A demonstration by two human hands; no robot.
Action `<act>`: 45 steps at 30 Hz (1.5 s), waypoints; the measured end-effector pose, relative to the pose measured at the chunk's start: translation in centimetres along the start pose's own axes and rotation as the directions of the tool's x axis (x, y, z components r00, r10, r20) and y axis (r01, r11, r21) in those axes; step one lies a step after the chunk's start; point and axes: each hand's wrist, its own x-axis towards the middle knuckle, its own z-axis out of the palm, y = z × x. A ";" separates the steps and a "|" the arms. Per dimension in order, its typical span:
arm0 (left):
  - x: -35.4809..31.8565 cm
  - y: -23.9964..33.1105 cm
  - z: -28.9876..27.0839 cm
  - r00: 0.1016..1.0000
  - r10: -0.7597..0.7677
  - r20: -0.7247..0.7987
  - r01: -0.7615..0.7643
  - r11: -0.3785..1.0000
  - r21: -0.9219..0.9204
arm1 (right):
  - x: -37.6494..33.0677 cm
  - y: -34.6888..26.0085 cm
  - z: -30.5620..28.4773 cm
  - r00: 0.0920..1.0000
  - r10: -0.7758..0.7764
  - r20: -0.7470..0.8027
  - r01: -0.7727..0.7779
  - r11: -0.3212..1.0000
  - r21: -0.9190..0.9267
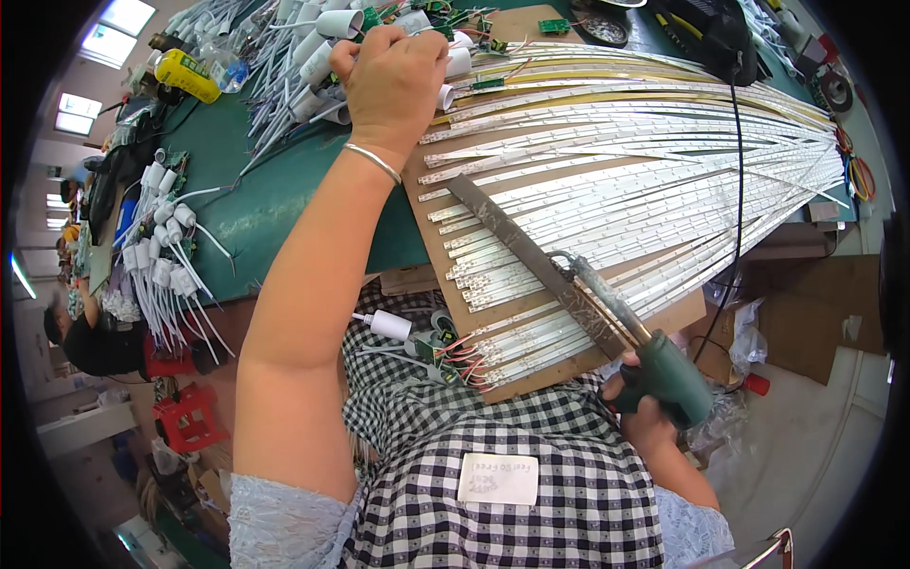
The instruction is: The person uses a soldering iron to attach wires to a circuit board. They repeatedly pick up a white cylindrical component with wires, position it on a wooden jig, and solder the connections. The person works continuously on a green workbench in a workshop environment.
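Note:
My left hand [393, 81] reaches to the far side of the bench, fingers curled down among white plastic lamp caps [338, 24] with wires and small green circuit boards [488, 83]. Whatever its fingertips grip is hidden. At the near right, my right hand [645, 417] is closed round the handle of a green soldering gun [678, 379]. The gun's metal front end lies over a dark flat metal bar [526, 251]. Beneath the bar, many white LED strips [616, 180] fan out on a brown board [436, 228]. Several near strips have red wires joined to circuit boards [441, 351].
Another bunch of wired white caps [156, 251] hangs at the left edge of the green bench [256, 218]. A yellow bottle [185, 76] stands at the back left. A black cord [739, 190] crosses the strips. A red stool [190, 417] is on the floor.

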 end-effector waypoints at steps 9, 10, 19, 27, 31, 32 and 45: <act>2.3 0.9 -3.2 0.983 -0.178 0.042 0.179 0.983 -0.037 | -0.1 0.2 0.4 0.997 -0.073 -0.001 0.073 0.997 0.001; 2.3 0.8 -3.2 0.978 -0.208 0.001 0.207 0.973 -0.104 | 0.0 0.1 0.4 0.997 -0.075 0.001 0.075 0.997 -0.002; 3.8 -2.4 -5.8 0.768 -0.598 0.229 0.469 0.282 -0.837 | 0.0 0.6 0.4 0.992 -0.129 0.002 0.129 0.990 0.055; 7.8 -8.7 -16.0 0.870 -0.481 -0.109 0.229 0.591 -0.773 | 0.2 0.5 1.1 0.982 -0.181 -0.047 0.186 0.972 0.145; 1.7 -1.5 -17.8 0.996 0.078 0.045 -0.061 0.954 -0.294 | 0.2 0.3 1.1 0.983 -0.175 -0.050 0.179 0.977 0.111; -1.3 -0.3 -17.6 0.972 0.219 0.088 -0.188 0.943 -0.273 | 0.3 0.1 1.1 0.984 -0.166 -0.061 0.172 0.980 0.104; -12.1 8.2 -17.4 0.922 0.114 0.369 0.061 0.900 -0.431 | 0.9 -2.4 -0.7 0.933 -0.240 0.269 0.306 0.922 -0.239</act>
